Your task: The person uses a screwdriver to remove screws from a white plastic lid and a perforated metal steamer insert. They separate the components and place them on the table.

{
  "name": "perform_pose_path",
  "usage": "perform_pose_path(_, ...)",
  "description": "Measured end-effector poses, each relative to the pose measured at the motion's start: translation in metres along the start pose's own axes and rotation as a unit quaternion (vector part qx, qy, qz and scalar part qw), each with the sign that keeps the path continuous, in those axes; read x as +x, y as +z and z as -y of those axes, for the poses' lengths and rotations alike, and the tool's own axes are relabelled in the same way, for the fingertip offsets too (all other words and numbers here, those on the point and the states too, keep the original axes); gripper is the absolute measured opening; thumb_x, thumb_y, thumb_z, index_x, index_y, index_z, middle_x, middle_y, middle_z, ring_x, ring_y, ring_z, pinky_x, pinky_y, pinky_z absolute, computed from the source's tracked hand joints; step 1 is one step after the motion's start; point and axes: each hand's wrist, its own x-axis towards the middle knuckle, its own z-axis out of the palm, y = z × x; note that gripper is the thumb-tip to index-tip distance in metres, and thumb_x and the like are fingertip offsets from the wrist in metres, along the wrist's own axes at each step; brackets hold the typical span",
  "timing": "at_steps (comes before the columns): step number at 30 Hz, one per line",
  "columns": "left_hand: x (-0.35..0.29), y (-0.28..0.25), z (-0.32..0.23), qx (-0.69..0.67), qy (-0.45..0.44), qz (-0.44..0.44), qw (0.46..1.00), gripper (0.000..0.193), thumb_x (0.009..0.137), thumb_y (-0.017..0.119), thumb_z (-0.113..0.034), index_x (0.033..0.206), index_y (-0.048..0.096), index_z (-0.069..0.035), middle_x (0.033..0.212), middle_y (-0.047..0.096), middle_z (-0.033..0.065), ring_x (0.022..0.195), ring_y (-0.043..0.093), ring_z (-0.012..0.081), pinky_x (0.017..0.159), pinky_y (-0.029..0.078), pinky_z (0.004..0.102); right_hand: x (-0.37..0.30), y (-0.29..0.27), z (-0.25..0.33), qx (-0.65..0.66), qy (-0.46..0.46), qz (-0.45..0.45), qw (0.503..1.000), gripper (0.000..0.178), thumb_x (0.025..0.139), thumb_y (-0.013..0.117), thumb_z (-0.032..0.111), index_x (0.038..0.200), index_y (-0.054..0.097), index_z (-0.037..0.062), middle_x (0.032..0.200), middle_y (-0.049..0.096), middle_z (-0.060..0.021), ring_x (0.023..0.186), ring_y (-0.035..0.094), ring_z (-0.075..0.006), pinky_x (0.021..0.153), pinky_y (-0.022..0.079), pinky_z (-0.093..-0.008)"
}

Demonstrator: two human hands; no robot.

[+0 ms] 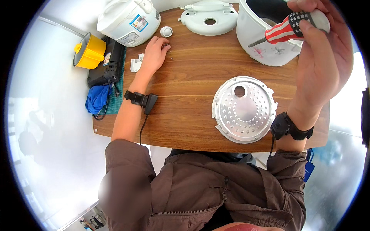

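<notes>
Raised at the upper right, my right hand is closed round a screwdriver with a star-and-stripe handle, its shaft pointing left and down. Behind the screwdriver stands a white rice cooker body with a flower print, open at the top. My left hand rests on the table at the upper left, fingertips pinched together over something tiny and dark that I cannot make out. Small bits like screws lie beside those fingers. A round metal inner lid with dimples and one hole lies flat nearer me.
Along the back are another white rice cooker, a small round white cap and a white outer lid. A white plastic piece lies by my left wrist. At left are a yellow container, a black device and blue cloth.
</notes>
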Motion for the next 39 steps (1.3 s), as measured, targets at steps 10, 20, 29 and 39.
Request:
perform_pose_path(10,0.002,0.001,0.002,0.058,0.051,-0.003,0.997,0.007,0.094,0.064,-0.005,0.100,0.063,-0.002,0.098,0.061,0.0168,0.094,0.062,0.0380,0.081,0.050,0.0443,-0.006,0.008,0.024,0.012,0.146,-0.036,0.989,0.060,0.068,0.039,-0.012,0.123,0.061,-0.0065,0.090,0.054,-0.0057,0.084,0.054,-0.0114,0.075,0.045,-0.0203)
perform_pose_path(20,0.004,0.004,0.012,0.094,0.060,0.045,0.993,0.006,0.097,0.059,-0.005,0.103,0.057,-0.005,0.100,0.057,0.0168,0.097,0.058,0.0382,0.085,0.048,0.0468,-0.003,0.006,0.039,0.026,0.212,-0.025,0.977,0.060,0.069,0.040,-0.012,0.124,0.061,-0.0062,0.090,0.055,-0.0051,0.083,0.053,-0.0104,0.076,0.044,-0.0199)
perform_pose_path(29,0.006,0.002,0.015,0.129,0.055,0.076,0.987,0.009,0.095,0.057,-0.001,0.103,0.053,-0.005,0.100,0.058,0.0166,0.099,0.058,0.0381,0.084,0.048,0.0476,-0.011,0.003,0.008,0.057,0.112,-0.030,0.992,0.060,0.070,0.040,-0.012,0.126,0.061,-0.0062,0.090,0.055,-0.0044,0.087,0.054,-0.0108,0.078,0.044,-0.0204)
perform_pose_path(39,0.017,-0.005,-0.002,0.076,0.060,0.053,0.994,0.016,0.091,0.056,0.006,0.104,0.053,-0.003,0.101,0.058,0.0201,0.097,0.059,0.0416,0.082,0.048,0.0480,0.002,-0.004,0.020,0.000,0.161,-0.015,0.987,0.060,0.070,0.041,-0.012,0.126,0.061,-0.0061,0.091,0.055,-0.0038,0.088,0.055,-0.0113,0.080,0.043,-0.0211)
